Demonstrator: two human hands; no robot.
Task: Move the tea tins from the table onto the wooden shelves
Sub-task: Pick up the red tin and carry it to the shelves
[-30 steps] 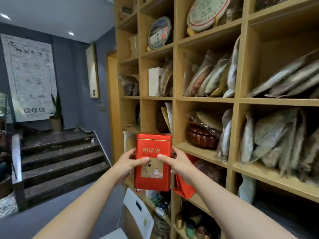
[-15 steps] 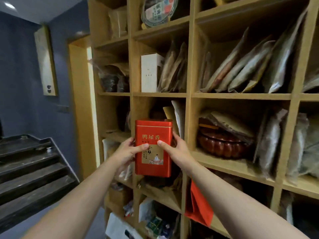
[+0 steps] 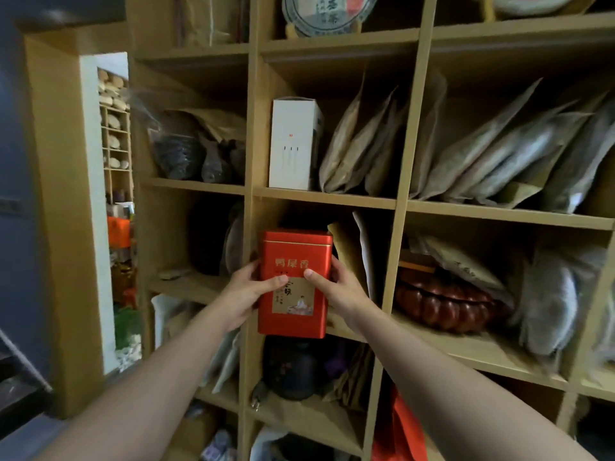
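A grid of wooden shelves (image 3: 401, 201) fills most of the view, pale boards dividing it into square compartments; at the left stands a wooden end panel with a narrow lit opening beside it, and a dark blue wall beyond. The compartments hold paper and foil tea pouches (image 3: 359, 151) leaning in rows, a white box (image 3: 293, 144) standing upright, a round wrapped tea cake (image 3: 327, 15) on the top level, and a dark red lobed lacquer box (image 3: 446, 304) at the right

The red tea tin (image 3: 294, 284) is rectangular and upright, with a gold-rimmed lid, gold characters across its front and a tan label with a seated figure. It is held in front of the middle compartment, its base at the shelf board's front edge. The left hand (image 3: 248, 294) grips its left side with the thumb across the front, and the right hand (image 3: 339, 291) grips the right side likewise

Behind the tin, a brown envelope (image 3: 346, 251) leans at the compartment's right, leaving dark open space at the left behind the tin
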